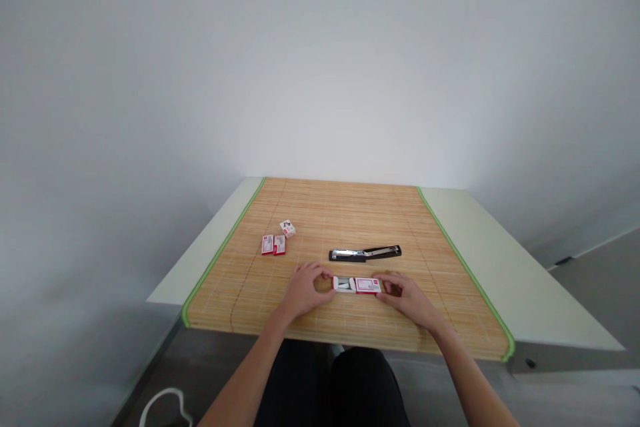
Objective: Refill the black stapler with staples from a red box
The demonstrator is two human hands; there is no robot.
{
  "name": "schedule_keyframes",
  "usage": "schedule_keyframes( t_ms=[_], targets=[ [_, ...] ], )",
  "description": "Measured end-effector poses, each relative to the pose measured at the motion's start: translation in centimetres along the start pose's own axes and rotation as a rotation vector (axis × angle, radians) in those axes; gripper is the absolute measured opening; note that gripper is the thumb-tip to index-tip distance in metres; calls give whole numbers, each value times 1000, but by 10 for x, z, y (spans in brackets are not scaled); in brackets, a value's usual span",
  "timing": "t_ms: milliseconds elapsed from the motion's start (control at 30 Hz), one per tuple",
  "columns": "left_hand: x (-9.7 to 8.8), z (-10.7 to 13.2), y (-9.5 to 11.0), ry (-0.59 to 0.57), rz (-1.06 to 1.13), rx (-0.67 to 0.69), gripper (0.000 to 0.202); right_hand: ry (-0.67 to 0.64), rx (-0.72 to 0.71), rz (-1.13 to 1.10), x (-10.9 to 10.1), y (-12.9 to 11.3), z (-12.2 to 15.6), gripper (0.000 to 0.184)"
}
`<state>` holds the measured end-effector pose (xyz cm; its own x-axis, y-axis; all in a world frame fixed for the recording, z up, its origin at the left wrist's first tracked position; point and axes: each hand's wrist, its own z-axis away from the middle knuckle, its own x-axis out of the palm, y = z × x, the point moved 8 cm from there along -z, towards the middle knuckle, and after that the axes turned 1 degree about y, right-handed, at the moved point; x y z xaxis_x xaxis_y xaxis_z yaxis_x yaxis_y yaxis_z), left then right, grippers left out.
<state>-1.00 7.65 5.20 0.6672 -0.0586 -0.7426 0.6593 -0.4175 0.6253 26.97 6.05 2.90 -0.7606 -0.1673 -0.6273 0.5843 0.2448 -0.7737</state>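
A small red and white staple box (368, 285) lies near the front of the mat, its inner tray (344, 285) slid out to the left. Silvery pieces that look like staples show inside the tray. The thumb and fingers of my left hand (306, 289) pinch the tray's left end. At the opposite end, my right hand (407, 295) grips the box's sleeve between thumb and fingers. Just beyond the box rests a black stapler (366, 253), opened out with its metal staple channel exposed; neither hand touches it.
Two red and white boxes (273, 245) lie side by side at the left, with a white patterned box (287, 228) behind them. A bamboo mat (350, 207) with green edging covers the middle of the white table (505, 267). A wall (330, 80) stands behind.
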Motion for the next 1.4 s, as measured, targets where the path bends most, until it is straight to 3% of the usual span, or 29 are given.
schedule_keyframes(
  t_ms=[300,467,633,1100,1400],
  targets=[
    [-2,0,2,-19,4,-9,29,37,29,-1,1,-1,1,40],
    [6,-4,7,-46,-23,17,37,38,34,28,2,-2,2,40],
    [14,-10,10,-54,-11,30,33,54,45,36,1,-1,2,39],
    [13,-11,15,-109,33,45,30,71,32,52,1,0,3,38],
    [14,-9,13,-76,-5,28,49,52,14,22,-1,-8,0,43]
  ],
)
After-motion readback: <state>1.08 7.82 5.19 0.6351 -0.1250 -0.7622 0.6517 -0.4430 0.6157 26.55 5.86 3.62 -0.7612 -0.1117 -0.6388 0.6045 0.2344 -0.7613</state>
